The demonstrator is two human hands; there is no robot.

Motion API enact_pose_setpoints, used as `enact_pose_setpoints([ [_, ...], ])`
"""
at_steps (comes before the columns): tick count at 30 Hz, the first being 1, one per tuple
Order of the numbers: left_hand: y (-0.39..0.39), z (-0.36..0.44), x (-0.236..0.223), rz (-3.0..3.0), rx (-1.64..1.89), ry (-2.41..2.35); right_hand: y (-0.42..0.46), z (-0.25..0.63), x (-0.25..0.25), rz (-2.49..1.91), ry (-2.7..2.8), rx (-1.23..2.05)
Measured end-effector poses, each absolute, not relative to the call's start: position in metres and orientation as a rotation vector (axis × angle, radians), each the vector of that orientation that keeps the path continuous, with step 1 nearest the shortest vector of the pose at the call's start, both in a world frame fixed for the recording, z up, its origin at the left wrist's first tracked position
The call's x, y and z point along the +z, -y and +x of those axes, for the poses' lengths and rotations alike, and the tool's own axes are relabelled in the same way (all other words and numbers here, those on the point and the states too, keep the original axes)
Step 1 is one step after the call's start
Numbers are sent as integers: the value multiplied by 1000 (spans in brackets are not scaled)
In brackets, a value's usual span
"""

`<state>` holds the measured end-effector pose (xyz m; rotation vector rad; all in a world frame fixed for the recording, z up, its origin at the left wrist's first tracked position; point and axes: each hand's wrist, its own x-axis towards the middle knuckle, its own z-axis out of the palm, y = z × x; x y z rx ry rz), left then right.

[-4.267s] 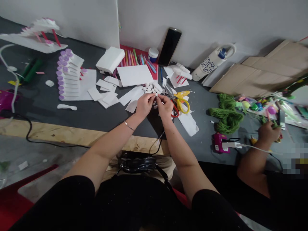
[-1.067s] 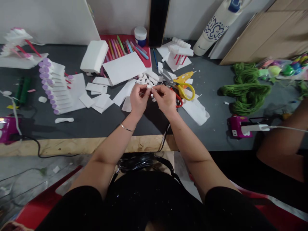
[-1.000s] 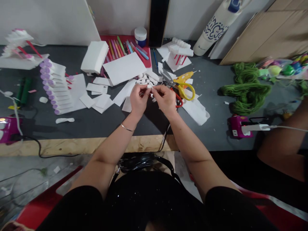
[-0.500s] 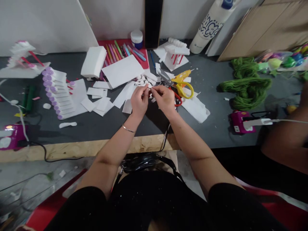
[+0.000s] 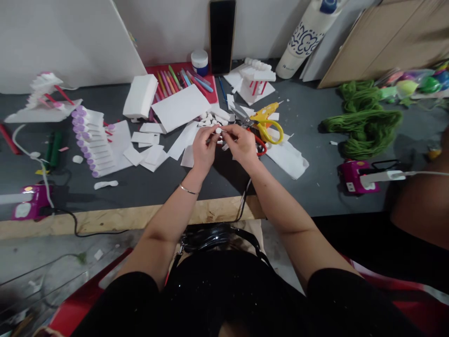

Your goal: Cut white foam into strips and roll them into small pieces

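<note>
Fingers (image 5: 211, 134) hide a tiny white piece (image 5: 218, 130) (maybe foam).

A dark gray tabletop (image 5: 301, 187) with a pale plywood edge (image 5: 140, 219) is carrying scattered craft supplies, and a red mat (image 5: 210, 96) of colored pens is lying near its back. A white foam block (image 5: 140, 96), a white foam sheet (image 5: 180, 107), small white foam lumps (image 5: 208, 119) and loose foam scraps (image 5: 147, 155) are crowding the middle, while a row of purple-tipped foam strips (image 5: 89, 142) is lying to the left. Yellow-handled scissors (image 5: 268, 131), a tangle of green yarn (image 5: 365, 124) and a pink power strip (image 5: 354, 177) are sitting to the right.
</note>
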<state>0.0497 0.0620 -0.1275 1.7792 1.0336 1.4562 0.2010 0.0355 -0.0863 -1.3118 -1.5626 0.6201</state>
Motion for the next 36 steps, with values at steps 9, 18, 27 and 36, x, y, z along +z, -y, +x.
enact_pose_setpoints([
  [9, -59, 54, -124, 1697, 1513, -1046, -35, 198, -85, -1365, 1452, 695],
  [18, -59, 53, -119, 1675, 1579, -1117, -36, 195, -88, -1295, 1457, 794],
  [27, -61, 50, -123, 1704, 1609, -1152, -38, 189, -94, -1229, 1384, 910],
  [36, -56, 52, -119, 1663, 1472, -1096, -46, 192, -97, -1246, 1145, 1078],
])
